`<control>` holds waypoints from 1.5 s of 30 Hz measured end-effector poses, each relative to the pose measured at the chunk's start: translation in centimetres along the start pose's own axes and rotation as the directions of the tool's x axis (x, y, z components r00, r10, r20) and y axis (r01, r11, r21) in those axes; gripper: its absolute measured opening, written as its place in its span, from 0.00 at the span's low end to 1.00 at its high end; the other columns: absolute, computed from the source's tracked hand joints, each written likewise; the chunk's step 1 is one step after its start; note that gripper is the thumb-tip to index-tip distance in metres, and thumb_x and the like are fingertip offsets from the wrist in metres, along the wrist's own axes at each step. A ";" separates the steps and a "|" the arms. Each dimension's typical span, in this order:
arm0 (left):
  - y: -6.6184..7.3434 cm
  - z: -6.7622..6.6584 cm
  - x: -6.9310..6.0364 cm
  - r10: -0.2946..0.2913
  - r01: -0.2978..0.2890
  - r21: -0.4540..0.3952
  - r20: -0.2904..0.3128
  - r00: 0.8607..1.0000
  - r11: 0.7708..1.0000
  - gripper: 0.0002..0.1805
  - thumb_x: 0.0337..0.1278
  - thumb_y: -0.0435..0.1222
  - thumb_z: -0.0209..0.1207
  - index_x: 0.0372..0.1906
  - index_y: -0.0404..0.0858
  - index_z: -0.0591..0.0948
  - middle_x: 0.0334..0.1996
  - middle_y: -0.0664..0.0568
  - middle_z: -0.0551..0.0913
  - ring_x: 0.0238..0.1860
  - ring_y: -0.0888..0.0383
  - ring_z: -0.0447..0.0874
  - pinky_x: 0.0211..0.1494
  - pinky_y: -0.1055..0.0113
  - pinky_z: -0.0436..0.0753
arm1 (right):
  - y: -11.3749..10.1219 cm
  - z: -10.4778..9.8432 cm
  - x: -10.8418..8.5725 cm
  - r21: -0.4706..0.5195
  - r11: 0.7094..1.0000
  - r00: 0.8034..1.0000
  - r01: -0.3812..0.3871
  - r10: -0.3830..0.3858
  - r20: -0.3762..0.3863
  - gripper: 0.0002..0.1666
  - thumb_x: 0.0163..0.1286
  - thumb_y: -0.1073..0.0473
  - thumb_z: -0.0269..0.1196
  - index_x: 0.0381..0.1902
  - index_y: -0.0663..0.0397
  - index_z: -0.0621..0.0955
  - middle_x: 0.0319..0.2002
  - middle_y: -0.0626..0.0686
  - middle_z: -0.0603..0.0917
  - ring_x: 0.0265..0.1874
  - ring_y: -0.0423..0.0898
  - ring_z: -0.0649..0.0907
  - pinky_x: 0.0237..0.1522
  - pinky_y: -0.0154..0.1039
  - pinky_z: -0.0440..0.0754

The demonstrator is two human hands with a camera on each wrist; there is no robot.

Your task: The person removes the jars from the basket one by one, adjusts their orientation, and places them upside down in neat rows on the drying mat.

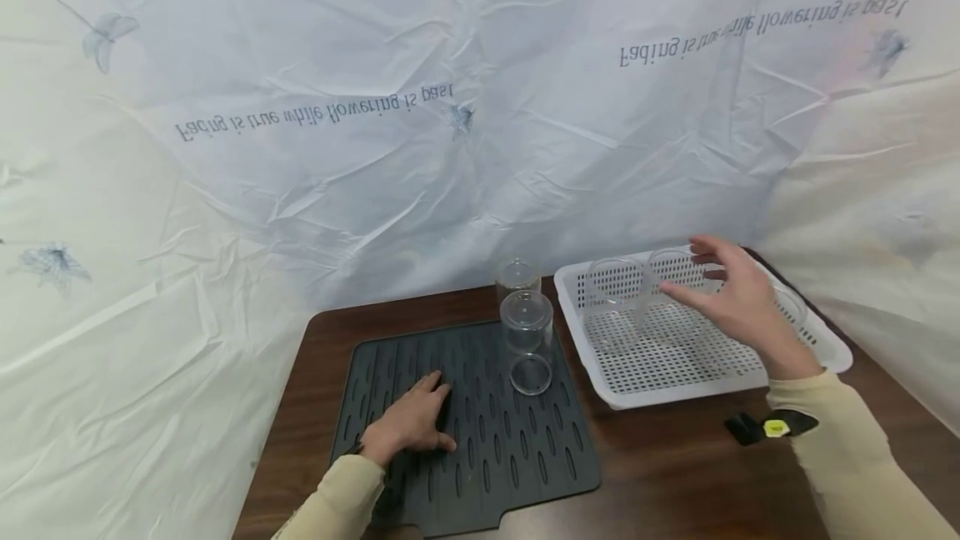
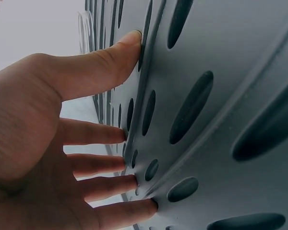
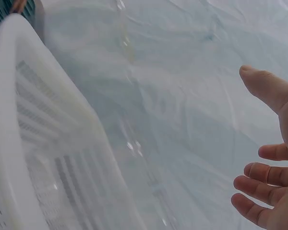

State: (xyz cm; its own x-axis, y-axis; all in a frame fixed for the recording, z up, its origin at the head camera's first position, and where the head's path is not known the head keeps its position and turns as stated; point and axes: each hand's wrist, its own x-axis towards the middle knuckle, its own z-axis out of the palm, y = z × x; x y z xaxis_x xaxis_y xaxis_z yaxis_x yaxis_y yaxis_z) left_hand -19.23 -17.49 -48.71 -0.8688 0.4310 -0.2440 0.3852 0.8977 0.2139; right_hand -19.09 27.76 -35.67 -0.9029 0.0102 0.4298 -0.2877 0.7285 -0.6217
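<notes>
My left hand [image 1: 412, 423] rests its fingertips on the dark grey drying mat [image 1: 480, 473], fingers spread and nothing held. In the left wrist view, the thumb and fingertips [image 2: 129, 38] meet the slotted surface of the mat. Above the white perforated basket [image 1: 675, 391] hovers my right hand [image 1: 738, 302], thumb and fingers apart, holding nothing. Nearest to it in the basket are a clear glass [image 1: 663, 261] and another clear glass [image 1: 617, 265]; a further transparent rim [image 1: 795, 307] shows partly behind my wrist. The right wrist view shows only that spread hand [image 3: 278, 163] and the basket side [image 3: 67, 129].
Two clear glasses stand at the mat's right side, a front glass [image 1: 527, 332] partly covering a back glass [image 1: 518, 273]. Brown wooden tabletop [image 1: 652, 473] surrounds the mat and basket. A printed white sheet [image 1: 450, 173] hangs behind the table.
</notes>
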 end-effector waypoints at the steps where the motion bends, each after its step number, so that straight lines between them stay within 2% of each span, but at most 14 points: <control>1: 0.0 0.0 0.0 -0.002 0.002 0.000 -0.001 1.000 1.000 0.51 0.41 0.53 0.75 0.69 0.34 0.69 0.74 0.37 0.59 0.73 0.39 0.59 0.69 0.43 0.67 | 0.3 -0.4 -0.1 -0.008 1.000 1.000 -0.016 0.016 -0.010 0.48 0.60 0.49 0.72 0.69 0.67 0.64 0.57 0.71 0.72 0.54 0.68 0.73 0.53 0.63 0.72; 6: -0.1 0.0 0.0 -0.004 0.004 0.003 0.000 1.000 1.000 0.51 0.41 0.53 0.75 0.70 0.34 0.68 0.74 0.37 0.58 0.73 0.39 0.59 0.69 0.44 0.67 | 1.8 -2.3 -0.2 -0.015 0.995 0.995 -0.099 0.098 -0.023 0.51 0.60 0.47 0.71 0.72 0.65 0.61 0.61 0.72 0.70 0.56 0.71 0.72 0.53 0.64 0.70; 9: 0.0 -0.1 0.0 -0.008 0.008 0.001 0.003 1.000 1.000 0.51 0.42 0.53 0.74 0.70 0.34 0.68 0.74 0.37 0.58 0.73 0.39 0.59 0.69 0.44 0.67 | 2.8 -3.0 -0.3 -0.039 0.992 0.992 -0.118 0.117 -0.038 0.53 0.61 0.46 0.71 0.73 0.65 0.59 0.62 0.74 0.68 0.57 0.72 0.71 0.53 0.65 0.69; 17: 0.0 0.0 -0.1 -0.016 0.016 -0.004 0.025 1.000 1.000 0.51 0.42 0.53 0.74 0.70 0.34 0.68 0.74 0.37 0.57 0.73 0.39 0.59 0.69 0.44 0.67 | 4.8 -4.2 -1.0 -0.074 0.978 0.980 -0.194 0.190 -0.066 0.55 0.61 0.45 0.69 0.75 0.63 0.57 0.63 0.75 0.67 0.56 0.75 0.71 0.53 0.68 0.67; 23: 0.2 0.2 0.0 -0.020 0.020 -0.005 0.044 0.999 1.000 0.51 0.42 0.54 0.74 0.70 0.35 0.68 0.74 0.38 0.57 0.73 0.39 0.59 0.69 0.43 0.67 | 6.0 -4.6 -1.7 -0.098 0.965 0.970 -0.242 0.237 -0.059 0.58 0.61 0.42 0.69 0.76 0.62 0.53 0.65 0.76 0.65 0.57 0.76 0.69 0.51 0.70 0.66; 28: 0.2 0.1 0.1 -0.024 0.024 0.000 0.040 0.999 1.000 0.51 0.42 0.55 0.73 0.70 0.36 0.68 0.75 0.39 0.57 0.73 0.39 0.59 0.69 0.44 0.67 | 6.9 -4.7 -1.7 -0.118 0.960 0.967 -0.252 0.247 -0.060 0.60 0.61 0.41 0.69 0.76 0.63 0.51 0.68 0.76 0.61 0.57 0.79 0.67 0.50 0.71 0.65; 36: 0.2 0.0 0.1 -0.018 0.018 0.014 0.005 1.000 1.000 0.50 0.42 0.54 0.74 0.70 0.36 0.68 0.74 0.38 0.58 0.73 0.39 0.59 0.69 0.44 0.68 | 8.0 -4.9 -1.6 -0.151 0.954 0.964 -0.260 0.249 -0.090 0.61 0.59 0.40 0.69 0.76 0.64 0.51 0.71 0.74 0.57 0.57 0.77 0.64 0.48 0.71 0.64; 45: 0.0 0.0 0.0 -0.027 0.027 0.015 0.013 1.000 1.000 0.50 0.42 0.54 0.74 0.70 0.36 0.68 0.74 0.38 0.58 0.73 0.39 0.59 0.69 0.44 0.68 | 9.2 -4.7 -1.7 -0.148 0.944 0.956 -0.293 0.287 -0.061 0.63 0.60 0.40 0.69 0.77 0.64 0.47 0.72 0.75 0.53 0.58 0.80 0.63 0.49 0.74 0.63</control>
State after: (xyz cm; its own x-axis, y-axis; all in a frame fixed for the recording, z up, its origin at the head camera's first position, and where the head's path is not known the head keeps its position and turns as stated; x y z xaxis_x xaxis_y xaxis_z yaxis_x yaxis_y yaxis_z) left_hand -19.24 -17.53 -48.68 -0.8747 0.4080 -0.2618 0.3666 0.9101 0.1933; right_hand -18.70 37.63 -39.09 -0.9262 0.2608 0.2721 0.0405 0.7866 -0.6161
